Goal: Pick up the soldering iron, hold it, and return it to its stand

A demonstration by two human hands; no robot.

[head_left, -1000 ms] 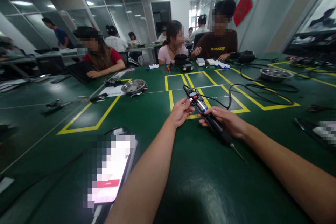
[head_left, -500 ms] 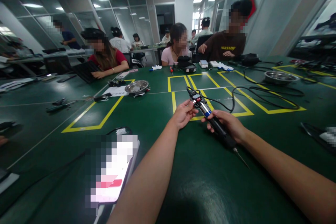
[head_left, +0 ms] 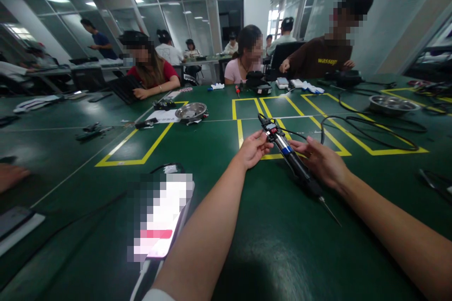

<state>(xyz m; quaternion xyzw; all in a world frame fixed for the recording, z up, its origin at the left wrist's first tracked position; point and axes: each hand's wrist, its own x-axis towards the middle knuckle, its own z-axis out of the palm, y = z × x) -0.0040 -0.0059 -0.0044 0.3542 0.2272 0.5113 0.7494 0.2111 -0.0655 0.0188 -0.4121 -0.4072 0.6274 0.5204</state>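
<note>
A black electric screwdriver (head_left: 293, 162) with a red and blue band lies slanted over the green table (head_left: 275, 244), its thin bit pointing toward me at the lower right. My right hand (head_left: 323, 162) is wrapped round its black body. My left hand (head_left: 253, 148) pinches the upper end near the red part, where the black cable (head_left: 353, 127) leaves it. The cable loops away to the right across the yellow floor-tape boxes.
A phone (head_left: 160, 218) on a white lead lies near my left forearm. A metal bowl (head_left: 191, 111) sits at the left middle, another (head_left: 390, 102) at the far right. Several people sit along the far edge. Someone's hand (head_left: 10, 176) rests at the left edge.
The view has shifted slightly left and down; both hands stay on the screwdriver, with my right fingers now spread a little more along its body.
</note>
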